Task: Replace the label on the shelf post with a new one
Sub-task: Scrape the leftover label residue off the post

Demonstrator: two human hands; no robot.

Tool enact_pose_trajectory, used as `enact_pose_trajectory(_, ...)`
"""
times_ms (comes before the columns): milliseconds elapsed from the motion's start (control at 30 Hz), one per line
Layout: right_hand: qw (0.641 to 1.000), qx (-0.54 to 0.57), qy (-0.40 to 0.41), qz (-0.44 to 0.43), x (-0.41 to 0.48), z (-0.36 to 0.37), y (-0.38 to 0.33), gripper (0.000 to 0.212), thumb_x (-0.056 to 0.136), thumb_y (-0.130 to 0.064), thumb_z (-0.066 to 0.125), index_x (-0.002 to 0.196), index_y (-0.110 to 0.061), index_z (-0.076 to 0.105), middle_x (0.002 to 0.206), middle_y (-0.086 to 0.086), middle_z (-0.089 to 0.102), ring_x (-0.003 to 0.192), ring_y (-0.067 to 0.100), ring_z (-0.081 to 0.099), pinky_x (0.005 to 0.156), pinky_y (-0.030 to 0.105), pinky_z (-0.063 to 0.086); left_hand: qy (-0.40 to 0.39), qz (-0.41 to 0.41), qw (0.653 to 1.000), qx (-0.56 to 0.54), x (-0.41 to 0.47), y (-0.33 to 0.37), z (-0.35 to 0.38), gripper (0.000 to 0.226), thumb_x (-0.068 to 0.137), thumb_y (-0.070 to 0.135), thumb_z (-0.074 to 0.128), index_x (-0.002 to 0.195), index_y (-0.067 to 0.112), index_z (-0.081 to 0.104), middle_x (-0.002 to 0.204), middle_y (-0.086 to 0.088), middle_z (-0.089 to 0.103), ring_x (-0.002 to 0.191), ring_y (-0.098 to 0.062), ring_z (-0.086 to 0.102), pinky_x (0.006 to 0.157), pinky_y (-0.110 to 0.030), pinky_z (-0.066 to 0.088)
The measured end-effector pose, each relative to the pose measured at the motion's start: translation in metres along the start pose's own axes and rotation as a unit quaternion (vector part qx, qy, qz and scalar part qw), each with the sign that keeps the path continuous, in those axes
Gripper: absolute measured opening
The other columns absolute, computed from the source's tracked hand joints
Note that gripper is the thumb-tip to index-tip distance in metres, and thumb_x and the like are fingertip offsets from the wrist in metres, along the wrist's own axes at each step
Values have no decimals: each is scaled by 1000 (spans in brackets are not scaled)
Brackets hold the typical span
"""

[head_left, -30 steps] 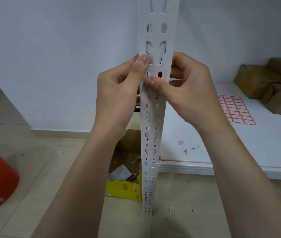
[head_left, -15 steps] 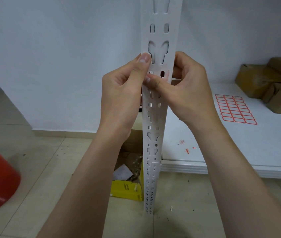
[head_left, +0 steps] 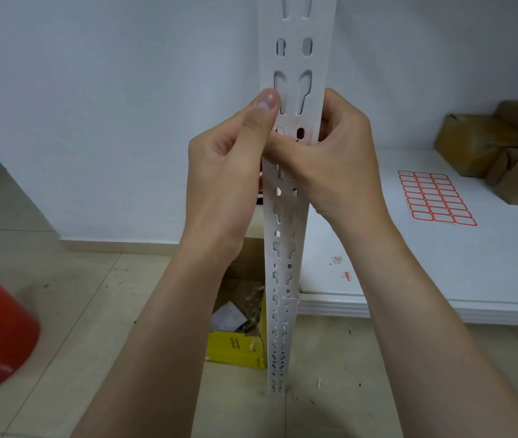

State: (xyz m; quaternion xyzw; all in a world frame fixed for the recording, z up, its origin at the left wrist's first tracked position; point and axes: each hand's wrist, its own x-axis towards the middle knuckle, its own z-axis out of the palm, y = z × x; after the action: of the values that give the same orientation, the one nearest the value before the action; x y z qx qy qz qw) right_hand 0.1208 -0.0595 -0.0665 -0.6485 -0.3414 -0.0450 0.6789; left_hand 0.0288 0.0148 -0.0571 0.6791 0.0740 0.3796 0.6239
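Head view: I judge I'm at the peeling step. The shelf post [head_left: 324, 58] stands at frame centre. My left hand [head_left: 219, 172] grips its left edge, thumb pressed on the face. My right hand [head_left: 336, 165] curls round the right edge, thumb picking at the red old label scraps [head_left: 311, 132]. Next comes a clean scrape, then a reach right over the open shelf [head_left: 441, 273] to the label sheet [head_left: 436, 197].

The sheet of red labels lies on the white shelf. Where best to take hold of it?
Probably at the near left corner of the label sheet, pinched from the front: it lies flat on the shelf, and brown parcels sit by its far right side.
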Motion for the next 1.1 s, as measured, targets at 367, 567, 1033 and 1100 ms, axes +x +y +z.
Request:
enact_pose_trajectory(367, 984, 107, 140, -6, -18, -1, 9, 30, 111, -30, 55, 136, -17, 66, 109, -7, 74, 90, 6, 74, 79, 26, 62, 2, -15, 999, -36, 6, -10, -7, 38, 114, 33, 36, 120, 23, 71, 109, 6, 81, 98, -17, 79, 82, -39, 66)
enact_pose_trajectory(567, 959, 172, 209, 89, -25, -8, 24, 17, 107, -15, 64, 105, -11, 81, 87, 6, 81, 70, 18, 75, 72, 28, 64, -25, 58, 997, 49, 3, -30, -7, 50, 97, 13, 72, 145, 10, 58, 121, 10, 75, 104, -7, 76, 83, -25, 63)
enact_pose_trajectory(1033, 963, 129, 213, 108, -22, -12, 18, 44, 111, -36, 58, 71, -18, 63, 49, -1, 48, 42, 16, 50, 60, 33, 60, -69, 64, 993, 66, 10, -33, -18, 35, 108, 9, 53, 142, 15, 58, 120, 17, 72, 102, 4, 74, 78, -15, 59)
enact_pose_trajectory(1100, 960, 123, 226, 111, -22, -11, 15, 53, 114, -37, 49, 64, -19, 48, 49, -4, 39, 44, 16, 41, 57, 31, 53, -60, 69, 994, 63, 9, -30, -13, 27, 109, 13, 53, 134, 18, 61, 115, 15, 73, 101, -1, 74, 80, -20, 61)
